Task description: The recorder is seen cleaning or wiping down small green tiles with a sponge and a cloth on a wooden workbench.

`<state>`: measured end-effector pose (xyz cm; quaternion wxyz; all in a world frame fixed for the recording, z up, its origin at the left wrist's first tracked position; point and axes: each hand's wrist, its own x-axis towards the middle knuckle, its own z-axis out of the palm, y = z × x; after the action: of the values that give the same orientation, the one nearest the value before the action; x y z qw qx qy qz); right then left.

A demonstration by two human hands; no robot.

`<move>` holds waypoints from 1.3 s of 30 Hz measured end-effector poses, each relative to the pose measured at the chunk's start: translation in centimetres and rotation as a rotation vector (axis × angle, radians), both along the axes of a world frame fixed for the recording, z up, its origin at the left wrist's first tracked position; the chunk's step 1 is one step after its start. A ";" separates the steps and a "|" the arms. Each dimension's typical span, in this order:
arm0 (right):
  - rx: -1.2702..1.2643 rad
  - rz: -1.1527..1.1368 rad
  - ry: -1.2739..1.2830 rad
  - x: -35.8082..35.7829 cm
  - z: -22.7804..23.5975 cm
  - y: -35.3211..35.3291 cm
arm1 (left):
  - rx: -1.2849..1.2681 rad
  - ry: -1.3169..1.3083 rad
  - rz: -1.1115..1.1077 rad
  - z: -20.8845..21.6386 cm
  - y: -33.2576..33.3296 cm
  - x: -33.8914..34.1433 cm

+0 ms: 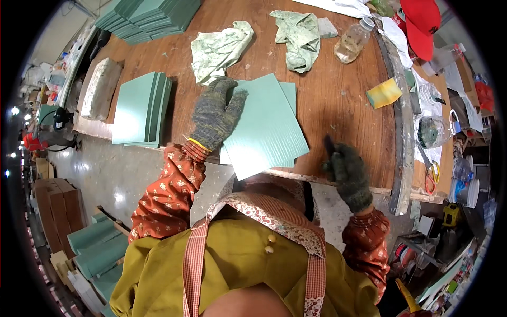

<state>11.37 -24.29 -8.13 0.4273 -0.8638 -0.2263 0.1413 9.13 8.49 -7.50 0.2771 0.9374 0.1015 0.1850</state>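
Note:
My left hand (215, 113), in a grey-green knit glove, lies at the left edge of a pale green sheet (264, 127), fingers stretched and thumb resting on it. This sheet sits askew over another green sheet (289, 95), at the table's near edge. Right of them my right hand (347, 171), gloved alike, is held above the near edge, apart from the sheets. Its fingers are curled, and a dark narrow tip points up from them; I cannot tell whether this is a tool or a fingertip.
A stack of green sheets (138, 108) stands left, beside a wrapped block (101, 89); taller stacks (150, 18) stand at the back left. Stained cloths (221, 50), a plastic bottle (354, 39) and a yellow sponge (384, 93) lie on the wooden table (338, 105). Scissors (432, 177) lie right.

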 end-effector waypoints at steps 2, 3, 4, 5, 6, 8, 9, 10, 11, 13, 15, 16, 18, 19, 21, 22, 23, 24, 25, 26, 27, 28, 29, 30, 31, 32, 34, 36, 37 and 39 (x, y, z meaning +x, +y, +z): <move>0.065 -0.035 0.260 0.9 -0.1 2.1 | -0.065 0.060 0.026 -0.1 0.0 0.1; 0.066 0.037 -0.031 1.2 -0.6 3.0 | -0.058 0.052 0.033 0.0 0.0 0.1; 0.069 0.107 -0.322 1.5 -0.9 3.7 | -0.042 0.038 0.029 0.0 -0.1 0.0; 0.077 0.113 -0.328 1.8 -0.8 4.1 | -0.027 0.024 0.026 0.0 -0.2 0.0; 0.021 0.165 -0.472 2.1 -0.5 4.7 | -0.034 0.029 0.043 -0.2 -0.2 -0.1; -0.033 0.226 -0.614 2.4 0.8 5.9 | -0.040 0.049 0.056 -0.1 -0.1 0.0; -0.191 0.246 -0.625 2.3 2.0 6.5 | -0.045 0.067 0.056 0.0 -0.1 0.0; -0.350 0.266 -0.634 2.2 2.6 6.9 | -0.047 0.070 0.062 -0.2 0.0 -0.1; -0.350 0.272 -0.632 2.2 2.4 7.0 | -0.006 0.039 0.060 -0.5 0.0 -0.1; -0.323 0.282 -0.627 2.3 2.1 7.2 | 0.034 0.005 0.063 -0.6 0.0 -0.1; -0.318 0.275 -0.606 2.0 2.9 7.6 | 0.009 0.003 0.056 -0.5 -0.1 -0.1; -0.313 0.263 -0.584 1.8 3.2 7.7 | 0.006 0.006 0.058 -0.5 -0.1 -0.1; -0.281 0.253 -0.598 2.5 2.3 8.3 | -0.066 -0.031 0.044 -0.3 -0.3 0.0; -0.248 0.239 -0.614 2.7 2.1 8.5 | -0.069 -0.025 0.044 -0.3 -0.4 0.0; -0.313 0.268 -0.553 2.3 3.2 8.3 | -0.058 -0.002 0.066 -0.3 -0.4 0.1; -0.376 0.295 -0.497 2.3 3.6 8.4 | -0.058 -0.001 0.068 -0.4 -0.3 0.1; -0.376 0.297 -0.496 2.5 3.4 8.6 | -0.072 0.005 0.061 -0.4 -0.1 0.0; -0.340 0.281 -0.507 2.4 3.0 8.5 | -0.090 0.011 0.050 -0.5 -0.3 -0.2; -0.305 0.265 -0.518 2.4 2.7 8.4 | -0.096 0.012 0.048 -0.3 -0.5 -0.1; -0.311 0.265 -0.516 2.7 2.6 8.5 | -0.094 0.003 0.056 0.0 -0.6 0.1; -0.275 0.275 -0.547 3.4 2.3 9.1 | -0.088 -0.006 0.067 0.0 -0.5 0.2; -0.240 0.285 -0.578 3.7 2.2 9.4 | -0.091 -0.002 0.066 -0.1 -0.5 0.2; -0.242 0.286 -0.580 3.7 2.5 9.3 | -0.093 -0.003 0.066 -0.4 -0.5 0.1; -0.282 0.315 -0.520 3.7 3.3 9.2 | -0.029 -0.048 0.077 -0.6 -0.4 -0.1; -0.322 0.345 -0.461 3.5 3.7 9.2 | 0.034 -0.091 0.089 -0.6 -0.2 -0.3; -0.320 0.353 -0.465 3.2 3.7 8.9 | 0.034 -0.094 0.098 -0.5 -0.2 -0.4; -0.079 0.365 -0.548 2.1 3.7 7.9 | -0.496 -0.021 0.294 0.5 -1.3 -0.6; -0.043 0.390 -0.504 0.6 4.2 8.3 | -0.590 -0.007 0.348 -0.1 -1.1 -0.6; -0.009 0.399 -0.461 -0.3 4.4 8.5 | -0.680 0.010 0.388 -0.6 -0.9 -0.6; -0.063 0.443 -0.416 -1.9 4.1 8.7 | -0.754 -0.017 0.382 -1.9 -0.4 -0.8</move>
<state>9.51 -15.62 -4.00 0.3035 -0.8168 -0.4872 0.0579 8.34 8.05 -9.39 0.5621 0.7332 0.3319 0.1907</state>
